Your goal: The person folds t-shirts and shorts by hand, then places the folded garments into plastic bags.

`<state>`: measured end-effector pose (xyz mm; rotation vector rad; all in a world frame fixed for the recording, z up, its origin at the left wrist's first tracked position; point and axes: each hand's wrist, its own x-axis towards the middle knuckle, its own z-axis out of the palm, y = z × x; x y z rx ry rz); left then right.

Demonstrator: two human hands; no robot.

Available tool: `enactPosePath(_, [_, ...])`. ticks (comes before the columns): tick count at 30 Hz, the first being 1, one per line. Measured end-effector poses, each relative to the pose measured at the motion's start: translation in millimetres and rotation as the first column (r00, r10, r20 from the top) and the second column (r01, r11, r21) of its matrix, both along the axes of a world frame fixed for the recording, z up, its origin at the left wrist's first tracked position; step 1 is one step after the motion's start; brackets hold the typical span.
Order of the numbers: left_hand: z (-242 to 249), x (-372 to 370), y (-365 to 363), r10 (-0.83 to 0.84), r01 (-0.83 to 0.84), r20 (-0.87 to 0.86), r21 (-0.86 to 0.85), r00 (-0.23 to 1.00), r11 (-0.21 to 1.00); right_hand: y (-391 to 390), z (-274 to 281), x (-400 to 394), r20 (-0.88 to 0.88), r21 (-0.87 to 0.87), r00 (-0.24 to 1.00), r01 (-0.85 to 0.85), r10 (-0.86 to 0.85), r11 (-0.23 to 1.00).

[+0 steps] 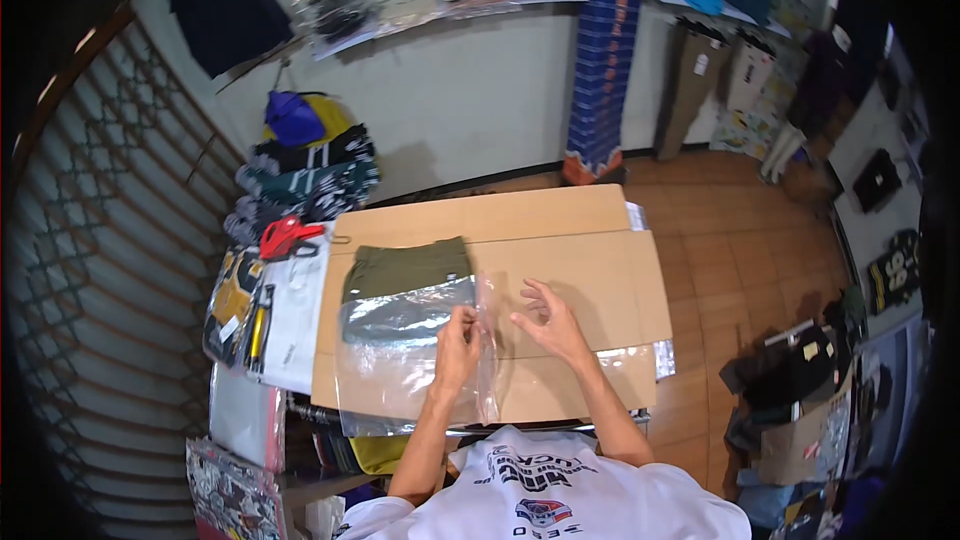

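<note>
A folded olive-green garment (408,265) lies on a sheet of cardboard (570,265). Its lower part is under or inside a clear plastic bag (385,385), while the upper edge is uncovered. My left hand (458,348) has its fingers pinched together at the right side of the bag, close to the garment's lower right corner. To the right, over the bare cardboard, my right hand (550,322) holds nothing, with its thumb and fingers apart.
A red tool, perhaps a tape dispenser (288,237), and a yellow-and-black cutter (260,328) lie left of the cardboard. Folded clothes (310,170) are stacked behind them. A folding metal gate (110,240) stands at the left. Boxes and clothes (800,370) sit at the right.
</note>
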<state>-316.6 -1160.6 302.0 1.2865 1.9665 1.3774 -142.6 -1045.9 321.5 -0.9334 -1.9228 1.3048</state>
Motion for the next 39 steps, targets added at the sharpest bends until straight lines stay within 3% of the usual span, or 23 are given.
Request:
enactPosePath(4, [2,59,25,-0.114,0.113,0.099,0.012,0.989,0.993,20,-15,30,0.034,0.062,0.998,0.054,-0.056,0.997])
enactPosePath(8, [7,92,37,-0.204,0.209,0.077,-0.064,0.976,0.976,42,-25,60,0.057,0.006,0.994,0.095,-0.095,0.995])
enactPosePath(10, [7,102,40,-0.3,0.302,0.032,-0.073,0.953,0.951,57,-42,71,-0.034,0.075,0.99,0.138,-0.136,0.988])
enactPosePath(14, [10,125,41,-0.309,0.304,-0.005,-0.161,0.951,0.939,69,-37,92,0.008,0.115,0.98,0.197,-0.199,0.974])
enactPosePath(20, [27,155,40,-0.423,0.396,0.014,-0.379,0.906,0.836,82,-29,134,0.025,0.206,0.914,0.392,-0.405,0.897])
enactPosePath(23, [23,156,48,-0.464,0.39,-0.084,-0.424,0.882,0.817,89,-30,164,-0.041,0.198,0.816,0.572,-0.576,0.796])
enactPosePath(26, [25,153,62,-0.47,0.383,-0.154,-0.392,0.869,0.836,93,-36,194,-0.057,0.115,0.712,0.701,-0.7,0.703])
enactPosePath(28, [25,146,79,-0.473,0.371,-0.292,-0.343,0.831,0.863,93,-43,213,-0.057,0.124,0.666,0.744,-0.744,0.656])
enactPosePath(30, [34,145,102,-0.47,0.385,-0.254,-0.322,0.845,0.865,91,-46,231,-0.109,0.026,0.576,0.817,-0.81,0.577])
enactPosePath(32, [27,141,131,-0.427,0.373,-0.418,-0.209,0.802,0.904,90,-61,248,-0.13,0.007,0.52,0.852,-0.844,0.524])
enactPosePath(35, [29,149,181,-0.363,0.359,-0.528,-0.114,0.768,0.926,82,-65,263,-0.138,0.008,0.37,0.928,-0.919,0.372])
enactPosePath(39, [13,161,263,-0.396,0.398,-0.461,-0.097,0.794,0.912,74,-86,278,-0.101,-0.089,0.33,0.936,-0.938,0.339])
